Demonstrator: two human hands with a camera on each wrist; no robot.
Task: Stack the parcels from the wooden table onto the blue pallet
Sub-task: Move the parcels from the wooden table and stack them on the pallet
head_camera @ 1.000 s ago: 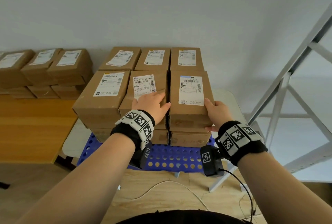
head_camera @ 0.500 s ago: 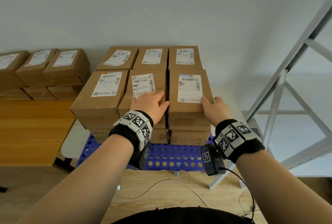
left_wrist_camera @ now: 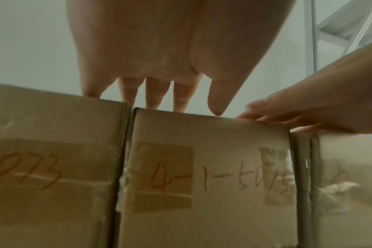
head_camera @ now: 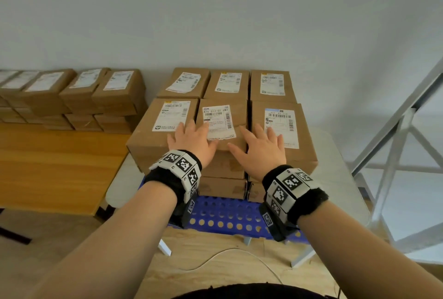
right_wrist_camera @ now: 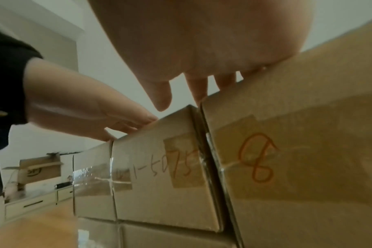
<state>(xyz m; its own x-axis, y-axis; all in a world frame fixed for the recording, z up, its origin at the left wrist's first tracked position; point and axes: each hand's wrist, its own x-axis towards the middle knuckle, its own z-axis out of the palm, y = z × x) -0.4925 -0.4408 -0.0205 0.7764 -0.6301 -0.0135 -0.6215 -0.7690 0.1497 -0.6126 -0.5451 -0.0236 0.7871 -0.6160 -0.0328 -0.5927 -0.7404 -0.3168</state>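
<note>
Brown cardboard parcels with white labels stand stacked in two rows on the blue pallet (head_camera: 223, 214). My left hand (head_camera: 191, 139) lies flat with straight fingers on top, across the front-left parcel (head_camera: 153, 138) and the front-middle parcel (head_camera: 237, 119). My right hand (head_camera: 261, 147) lies flat across the front-middle and the front-right parcel (head_camera: 304, 145). In the left wrist view the left hand's fingers (left_wrist_camera: 155, 94) reach over the top edge of the middle parcel (left_wrist_camera: 212, 167). The right wrist view shows the right hand (right_wrist_camera: 200, 83) above the seam between the middle and right parcels. Neither hand holds anything.
More parcels (head_camera: 79, 97) sit stacked at the back of the wooden table (head_camera: 48, 167) on the left. A grey metal rack frame (head_camera: 402, 150) stands to the right. A white cable (head_camera: 215, 255) lies on the plywood board in front of the pallet.
My right hand has left the right side of the front-right parcel and now lies flat on top near the middle. My left hand has shifted a little to the left on top.
</note>
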